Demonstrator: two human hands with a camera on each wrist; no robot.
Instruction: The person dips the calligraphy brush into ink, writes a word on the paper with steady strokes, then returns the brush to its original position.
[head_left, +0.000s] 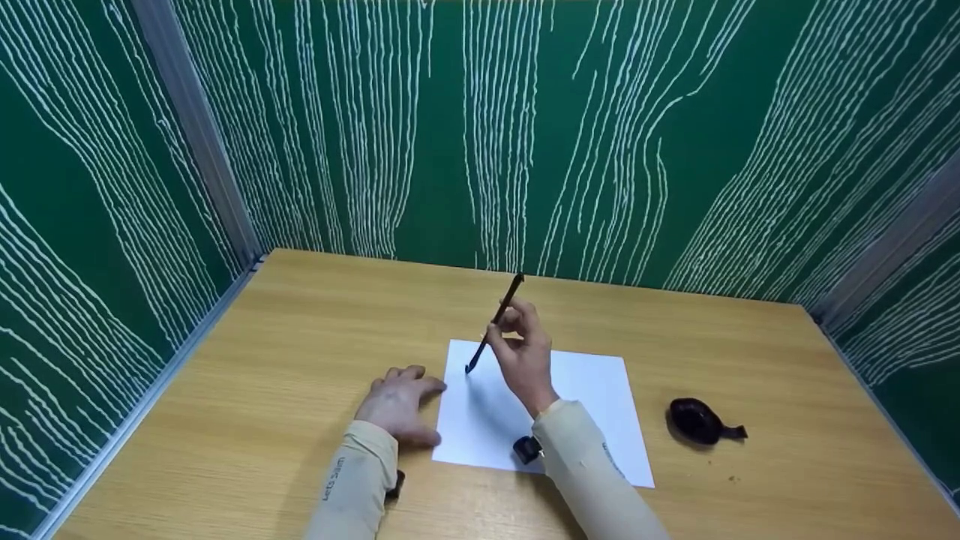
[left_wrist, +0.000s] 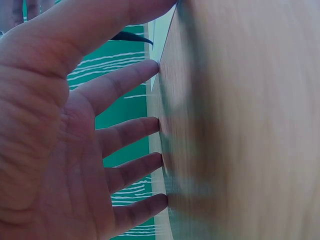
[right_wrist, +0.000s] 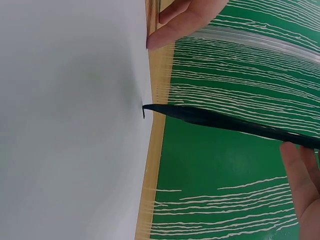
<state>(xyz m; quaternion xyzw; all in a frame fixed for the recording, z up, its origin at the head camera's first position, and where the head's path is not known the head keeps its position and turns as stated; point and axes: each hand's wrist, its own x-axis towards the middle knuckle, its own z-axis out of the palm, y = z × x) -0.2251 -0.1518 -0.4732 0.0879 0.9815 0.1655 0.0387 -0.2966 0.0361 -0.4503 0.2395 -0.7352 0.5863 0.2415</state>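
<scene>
Slender tool [head_left: 491, 330], solid black, paper [head_left: 592, 382], plain white, dish [head_left: 694, 420] at 4 o'clock, blackish brown, tabletop [head_left: 300, 322], tan wood grain, sleeves [head_left: 364, 480] at 5 and 7 o'clock, cream with dark lettering, wall [head_left: 442, 150] at 12 o'clock, deep green with wavy white lines, post [head_left: 199, 127] at 10 o'clock, grey

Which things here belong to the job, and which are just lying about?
Belong to the job:
dark pen-like tool, held in the right hand
white paper, left hand at its edge
dark dish, perhaps, though untouched

Just lying about:
small specks on the table
</scene>
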